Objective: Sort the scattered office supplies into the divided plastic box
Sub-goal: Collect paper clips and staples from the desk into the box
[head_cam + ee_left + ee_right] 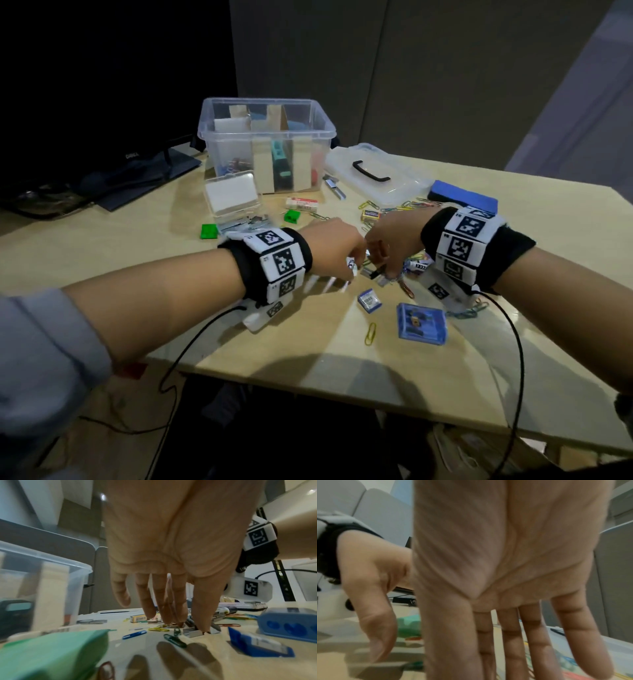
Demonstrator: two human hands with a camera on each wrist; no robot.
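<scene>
My two hands meet over a heap of metal staple strips (375, 275) and coloured paper clips (416, 265) in the middle of the table. The left hand (354, 267) points down with near-straight fingers. In the left wrist view its thumb tip and fingertips (169, 620) touch the staple strips (193, 632). My right hand (380, 270) also reaches down, with long straight fingers (513, 649) in a blurred view, and I see nothing held in it. The divided clear plastic box (205, 137) stands at the back with several items in its compartments.
The box lid (376, 185) and a blue block (462, 199) lie at the back right. Two blue boxes (421, 323) (369, 300) and a yellow clip (370, 333) lie in front of my hands. Green blocks (209, 231), a white eraser (303, 202) and a clear case (233, 197) lie to the left.
</scene>
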